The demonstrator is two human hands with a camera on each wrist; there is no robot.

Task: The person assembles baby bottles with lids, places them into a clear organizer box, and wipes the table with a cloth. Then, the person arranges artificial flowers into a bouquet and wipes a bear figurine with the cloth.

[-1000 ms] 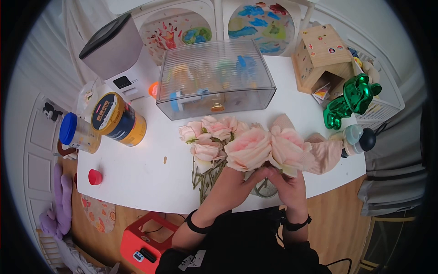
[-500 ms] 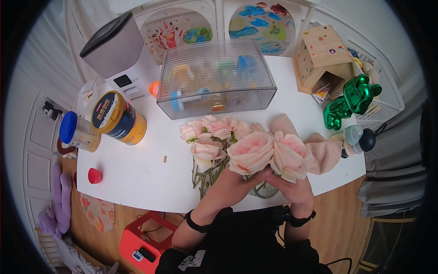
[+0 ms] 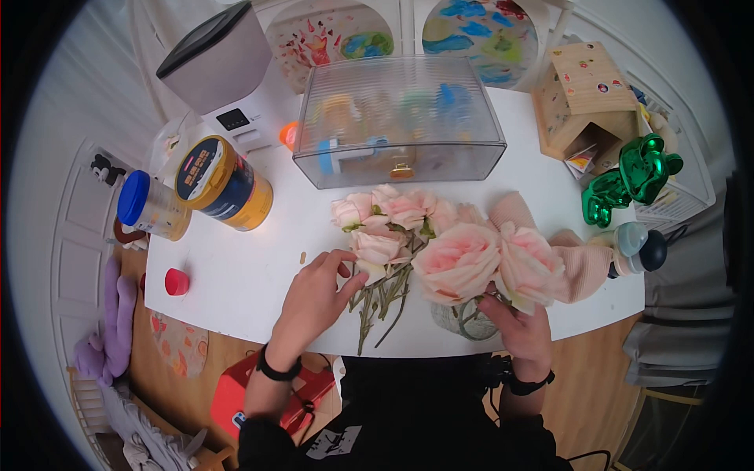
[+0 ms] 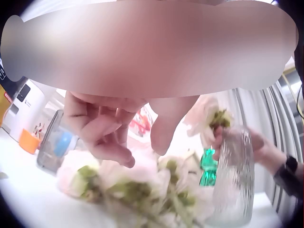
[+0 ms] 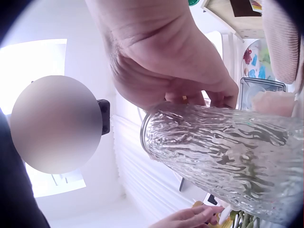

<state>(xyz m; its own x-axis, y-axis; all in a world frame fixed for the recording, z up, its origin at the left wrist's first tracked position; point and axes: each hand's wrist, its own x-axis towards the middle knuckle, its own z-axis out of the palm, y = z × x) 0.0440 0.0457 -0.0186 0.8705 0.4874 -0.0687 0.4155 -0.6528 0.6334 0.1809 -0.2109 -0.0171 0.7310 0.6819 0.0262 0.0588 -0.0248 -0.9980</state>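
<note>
Two large pale pink roses stand at the mouth of a ribbed clear glass vase near the table's front edge. My right hand holds them just below the blooms, at the vase's rim; in the left wrist view its fingers sit by the green base of a rose. To the left, several more pink roses lie on the table, their green stems toward me. Over these, my left hand reaches with fingers loosely bent and nothing between them. Blur covers part of this hand in the left wrist view.
Behind the roses stands a clear grey storage box. A yellow-lidded tub, a blue-lidded jar and a red cup are on the left. A pink knit cloth, green bear figure and wooden house are on the right.
My left hand has left the roses at the vase and moved left to the lying roses. My right hand stays by the vase. The head view has shifted slightly.
</note>
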